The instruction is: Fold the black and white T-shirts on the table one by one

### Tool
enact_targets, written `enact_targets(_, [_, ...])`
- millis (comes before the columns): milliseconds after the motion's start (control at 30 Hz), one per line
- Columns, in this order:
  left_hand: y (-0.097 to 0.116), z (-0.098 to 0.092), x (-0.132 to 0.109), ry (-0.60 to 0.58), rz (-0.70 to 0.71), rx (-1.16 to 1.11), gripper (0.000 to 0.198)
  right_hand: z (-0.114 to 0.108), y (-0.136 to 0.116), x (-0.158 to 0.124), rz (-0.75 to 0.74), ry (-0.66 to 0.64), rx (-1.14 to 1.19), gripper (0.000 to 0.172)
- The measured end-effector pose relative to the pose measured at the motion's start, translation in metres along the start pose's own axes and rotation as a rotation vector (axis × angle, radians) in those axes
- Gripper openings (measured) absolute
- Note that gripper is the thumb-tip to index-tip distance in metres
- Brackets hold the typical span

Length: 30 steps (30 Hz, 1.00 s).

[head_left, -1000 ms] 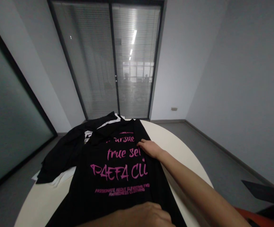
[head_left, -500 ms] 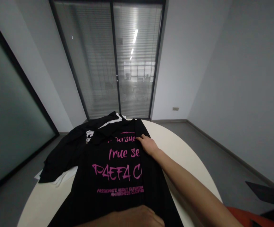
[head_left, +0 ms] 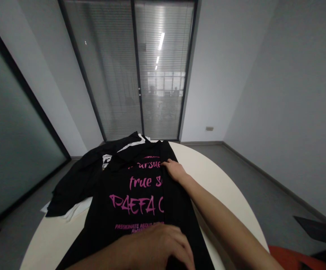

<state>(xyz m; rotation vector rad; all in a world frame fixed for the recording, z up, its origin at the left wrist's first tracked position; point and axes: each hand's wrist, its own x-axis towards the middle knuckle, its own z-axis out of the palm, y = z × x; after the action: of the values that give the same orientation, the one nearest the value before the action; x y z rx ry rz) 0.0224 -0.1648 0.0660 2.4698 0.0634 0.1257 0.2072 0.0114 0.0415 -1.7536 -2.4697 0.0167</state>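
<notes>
A black shirt (head_left: 103, 202) with pink lettering lies spread over the table, its right side folded inward in a long strip that covers the ends of the words. At the upper part of this strip, my right hand (head_left: 175, 170) is closed on the folded edge, fingertips near the lettering. My left hand (head_left: 163, 243) reaches across the lower part of the shirt, fingers curled down onto the black fabric of the strip; its fingertips are partly hidden. Part of the lowest pink line is covered by this hand.
A pile of black and white clothes (head_left: 81, 180) lies left of the shirt, hanging toward the table's edge. The round cream table (head_left: 222, 180) curves away on the right. Beyond it stand glass doors with blinds (head_left: 163, 112). Something red (head_left: 289, 258) shows at lower right.
My left hand has moved up and forward over the lowest lettering. The lower part of the folded strip has shifted left, covering more letters. My right hand has stayed nearly in place.
</notes>
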Motion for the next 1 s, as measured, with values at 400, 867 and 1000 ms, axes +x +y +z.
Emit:
enact_targets(400, [-0.01, 0.002, -0.007, -0.065, -0.039, 0.34, 0.067, 0.008, 0.013, 0.003, -0.126, 0.135, 0.383, 0.038])
enact_targets(867, [-0.031, 0.0, 0.004, 0.07, -0.187, 0.344, 0.077, 0.012, 0.054, -0.002, 0.51, 0.07, 0.265, 0.036])
enact_targets(1000, [-0.033, -0.003, 0.021, 0.167, -0.145, 0.413, 0.039, 0.015, 0.052, 0.004, 0.5, 0.07, 0.267, 0.034])
